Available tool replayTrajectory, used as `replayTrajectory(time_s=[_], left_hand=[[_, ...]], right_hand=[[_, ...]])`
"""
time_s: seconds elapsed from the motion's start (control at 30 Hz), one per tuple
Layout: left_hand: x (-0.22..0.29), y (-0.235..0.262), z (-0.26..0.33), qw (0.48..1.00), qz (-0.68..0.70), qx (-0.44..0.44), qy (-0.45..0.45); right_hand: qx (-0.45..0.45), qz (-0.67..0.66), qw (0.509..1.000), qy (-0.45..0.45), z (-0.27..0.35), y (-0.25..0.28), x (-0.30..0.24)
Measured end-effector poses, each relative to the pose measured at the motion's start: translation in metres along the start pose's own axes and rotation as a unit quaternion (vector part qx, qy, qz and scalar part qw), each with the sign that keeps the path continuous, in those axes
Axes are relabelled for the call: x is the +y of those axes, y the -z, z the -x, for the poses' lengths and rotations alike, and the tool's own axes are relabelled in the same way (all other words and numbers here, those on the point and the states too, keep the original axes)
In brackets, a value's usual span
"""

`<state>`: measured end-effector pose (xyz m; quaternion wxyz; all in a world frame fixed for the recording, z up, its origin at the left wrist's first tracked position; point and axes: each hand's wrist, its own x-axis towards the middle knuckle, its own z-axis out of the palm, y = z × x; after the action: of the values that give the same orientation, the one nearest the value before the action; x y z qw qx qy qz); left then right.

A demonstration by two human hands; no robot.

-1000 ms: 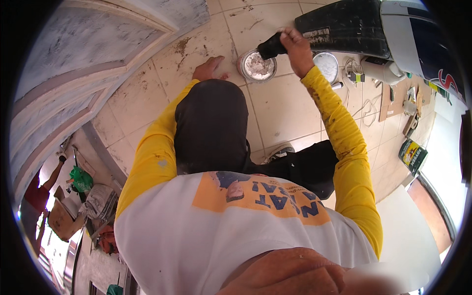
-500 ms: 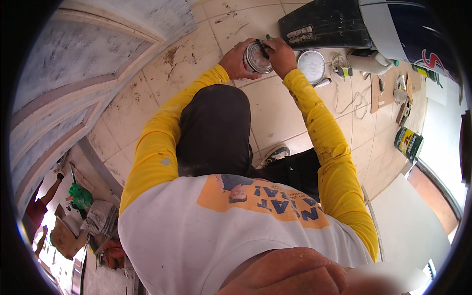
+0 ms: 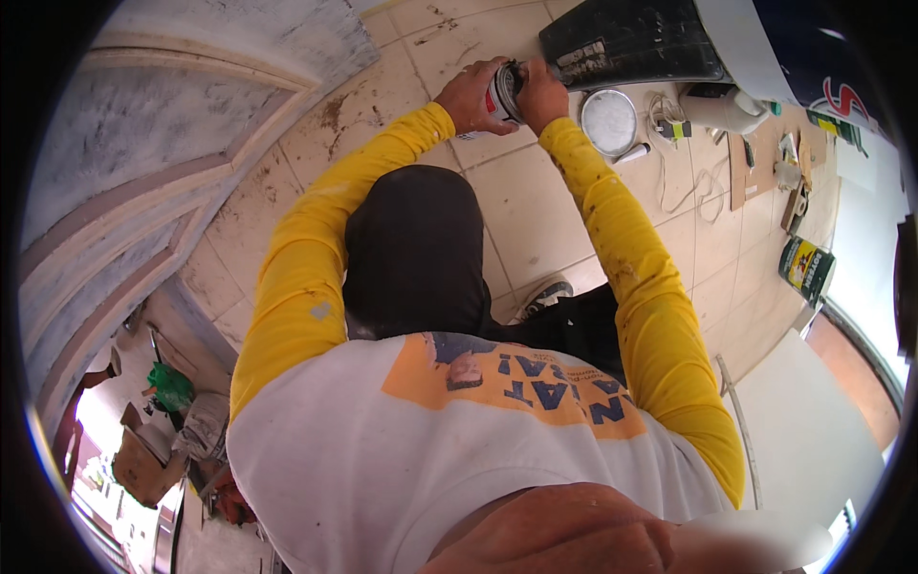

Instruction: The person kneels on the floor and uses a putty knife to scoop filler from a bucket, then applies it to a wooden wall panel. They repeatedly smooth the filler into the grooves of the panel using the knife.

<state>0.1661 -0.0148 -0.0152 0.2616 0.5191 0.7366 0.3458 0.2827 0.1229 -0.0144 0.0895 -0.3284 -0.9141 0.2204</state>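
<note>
My left hand [image 3: 475,99] is wrapped around a small metal can [image 3: 496,99] with a red and white label. The can is tipped over toward my right hand, above the tiled floor. Closed at the can's rim, my right hand [image 3: 543,96] has something small and dark in its fingers, too hidden to name. The fingertips of the right hand are partly out of sight behind the can's edge. Just right of my right hand lies a round tin [image 3: 609,122] with a pale grey-white top, and a white-handled tool [image 3: 632,153] lies beside it.
A black bin-like container [image 3: 631,43] lies beyond my right hand. Further right are a white jug [image 3: 724,107], a loose cord [image 3: 708,191], cardboard [image 3: 753,174] and a dark green container [image 3: 806,269]. Grey-white panelled woodwork [image 3: 172,115] rises at left. Part of another person [image 3: 69,430] shows far left.
The can has tilted toward my right hand, so its label shows more and its top less. Both hands turned with it. The other person at far left has shifted mostly out of view.
</note>
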Motion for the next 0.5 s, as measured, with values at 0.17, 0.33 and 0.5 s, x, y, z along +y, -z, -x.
replayTrajectory(time_s=[0.17, 0.33, 0.5], left_hand=[[0.001, 0.005, 0.003, 0.999, 0.044, -0.014, -0.03], [-0.011, 0.007, 0.004, 0.997, 0.073, -0.004, -0.035], [-0.011, -0.003, 0.006, 0.997, 0.049, 0.053, 0.006]], right_hand=[[-0.024, -0.047, 0.993, -0.108, -0.012, 0.009, 0.033], [-0.056, -0.178, 0.981, 0.05, 0.033, 0.015, 0.018], [0.044, -0.076, 0.996, -0.013, 0.002, 0.004, 0.001]])
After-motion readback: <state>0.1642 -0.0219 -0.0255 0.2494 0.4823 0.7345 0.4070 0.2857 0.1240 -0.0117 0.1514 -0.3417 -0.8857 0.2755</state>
